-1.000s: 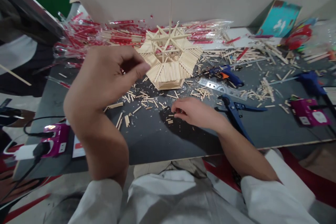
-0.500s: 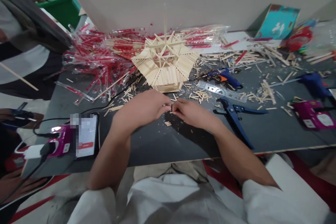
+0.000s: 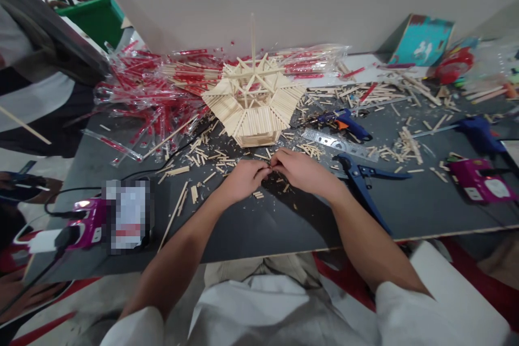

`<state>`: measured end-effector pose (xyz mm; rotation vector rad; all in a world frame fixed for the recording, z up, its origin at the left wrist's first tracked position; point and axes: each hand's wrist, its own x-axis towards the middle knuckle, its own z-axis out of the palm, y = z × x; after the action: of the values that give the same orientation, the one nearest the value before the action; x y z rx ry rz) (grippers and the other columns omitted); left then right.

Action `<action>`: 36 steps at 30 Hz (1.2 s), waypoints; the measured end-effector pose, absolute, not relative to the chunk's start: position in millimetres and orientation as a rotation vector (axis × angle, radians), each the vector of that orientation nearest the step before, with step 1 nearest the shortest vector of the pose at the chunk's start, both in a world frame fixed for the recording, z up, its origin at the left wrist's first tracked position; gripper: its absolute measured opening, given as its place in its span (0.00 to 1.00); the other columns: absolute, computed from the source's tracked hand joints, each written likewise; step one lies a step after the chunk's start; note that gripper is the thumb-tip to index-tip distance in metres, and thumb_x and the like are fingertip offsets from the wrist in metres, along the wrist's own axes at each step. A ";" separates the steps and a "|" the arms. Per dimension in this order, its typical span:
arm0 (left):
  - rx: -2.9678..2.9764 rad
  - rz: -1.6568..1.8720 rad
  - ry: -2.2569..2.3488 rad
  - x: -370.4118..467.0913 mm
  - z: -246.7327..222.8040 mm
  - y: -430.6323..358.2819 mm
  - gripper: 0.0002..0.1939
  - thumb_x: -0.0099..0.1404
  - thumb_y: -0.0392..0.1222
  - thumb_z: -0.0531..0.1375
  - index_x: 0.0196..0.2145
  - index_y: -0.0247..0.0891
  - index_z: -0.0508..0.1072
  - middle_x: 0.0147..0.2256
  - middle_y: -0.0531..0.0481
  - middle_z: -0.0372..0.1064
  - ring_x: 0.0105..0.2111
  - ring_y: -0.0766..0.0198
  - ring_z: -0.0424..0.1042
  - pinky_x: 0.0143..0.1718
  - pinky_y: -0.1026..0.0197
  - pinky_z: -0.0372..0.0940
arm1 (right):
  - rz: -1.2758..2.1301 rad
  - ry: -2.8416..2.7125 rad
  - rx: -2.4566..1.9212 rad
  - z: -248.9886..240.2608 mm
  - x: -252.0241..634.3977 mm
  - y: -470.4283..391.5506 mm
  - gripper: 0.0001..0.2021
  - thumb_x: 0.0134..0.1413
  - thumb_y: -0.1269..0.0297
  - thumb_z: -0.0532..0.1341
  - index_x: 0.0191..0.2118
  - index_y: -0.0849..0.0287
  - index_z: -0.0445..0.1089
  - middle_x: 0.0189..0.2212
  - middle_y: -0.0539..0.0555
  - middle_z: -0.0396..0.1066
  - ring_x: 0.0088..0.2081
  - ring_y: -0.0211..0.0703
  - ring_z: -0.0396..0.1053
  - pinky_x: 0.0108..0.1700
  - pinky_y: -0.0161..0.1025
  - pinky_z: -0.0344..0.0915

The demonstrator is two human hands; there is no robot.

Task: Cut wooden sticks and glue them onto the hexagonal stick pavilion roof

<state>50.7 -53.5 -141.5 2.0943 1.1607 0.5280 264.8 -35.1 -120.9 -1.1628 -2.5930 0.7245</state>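
Observation:
My left hand (image 3: 246, 179) and my right hand (image 3: 298, 169) meet fingertip to fingertip over the dark table (image 3: 243, 232). Both are closed in a pinch, and whatever lies between the fingers is too small to name. Just beyond them stands a model built of pale wooden sticks (image 3: 259, 119), with a flared, slatted roof and a thin upright stick (image 3: 253, 38) on top. A few short cut stick pieces (image 3: 258, 194) lie below my fingertips. To the right of my right hand rests a blue-handled cutter (image 3: 360, 181).
Plastic-wrapped chopsticks (image 3: 146, 92) are heaped at the back left. Beyond the cutter are a metal ruler (image 3: 340, 143), a blue glue gun (image 3: 352, 125) and scattered stick offcuts. A phone (image 3: 128, 216) and purple power adapters (image 3: 482, 181) sit near the sides. Another person (image 3: 36, 92) is at the left.
My left hand has drawn back toward me and lower, uncovering stick pieces on the table behind it. My right hand stays nearly in place, its fingertips now meeting the left ones.

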 end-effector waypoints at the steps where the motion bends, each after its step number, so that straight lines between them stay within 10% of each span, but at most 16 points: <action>1: 2.061 0.567 1.160 50.2 -143.7 -52.5 0.14 0.74 0.38 0.56 0.32 0.36 0.75 0.24 0.53 0.73 0.26 0.66 0.72 0.32 0.65 0.62 | 0.751 -2.552 -1.159 -122.4 264.2 -33.6 0.05 0.70 0.68 0.54 0.44 0.58 0.67 0.43 0.57 0.72 0.43 0.46 0.71 0.44 0.41 0.63; 15: 1.519 0.932 1.244 46.7 -148.3 -52.9 0.13 0.70 0.50 0.62 0.39 0.37 0.79 0.29 0.50 0.77 0.21 0.70 0.71 0.23 0.67 0.65 | 0.574 -2.268 -1.525 -87.1 316.1 -55.8 0.12 0.65 0.55 0.62 0.32 0.56 0.69 0.26 0.49 0.72 0.28 0.40 0.66 0.34 0.38 0.58; 25: 1.203 0.946 1.148 50.8 -152.6 -50.1 0.14 0.66 0.51 0.65 0.36 0.37 0.79 0.28 0.49 0.75 0.19 0.73 0.67 0.16 0.69 0.61 | 0.409 -1.732 -2.068 -137.3 427.6 -118.9 0.19 0.57 0.44 0.62 0.42 0.53 0.77 0.37 0.56 0.81 0.39 0.53 0.79 0.45 0.49 0.71; 30: 1.140 0.967 1.114 55.9 -156.8 -51.6 0.14 0.66 0.52 0.66 0.36 0.36 0.79 0.28 0.49 0.75 0.20 0.73 0.68 0.16 0.69 0.62 | 0.083 -2.165 -1.888 -148.8 453.5 -123.7 0.39 0.57 0.39 0.62 0.65 0.62 0.64 0.63 0.70 0.66 0.64 0.65 0.63 0.66 0.57 0.59; 36: 1.111 0.973 1.136 58.8 -153.8 -53.0 0.14 0.65 0.51 0.65 0.35 0.36 0.79 0.28 0.48 0.75 0.20 0.72 0.69 0.18 0.68 0.65 | 0.099 -2.329 -1.986 -160.4 468.2 -125.6 0.48 0.54 0.40 0.65 0.72 0.63 0.50 0.69 0.77 0.53 0.70 0.74 0.53 0.67 0.63 0.53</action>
<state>58.8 -53.0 -153.8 1.1113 1.1362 0.9733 468.2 -125.6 -160.4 -1.9856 -2.3294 0.0988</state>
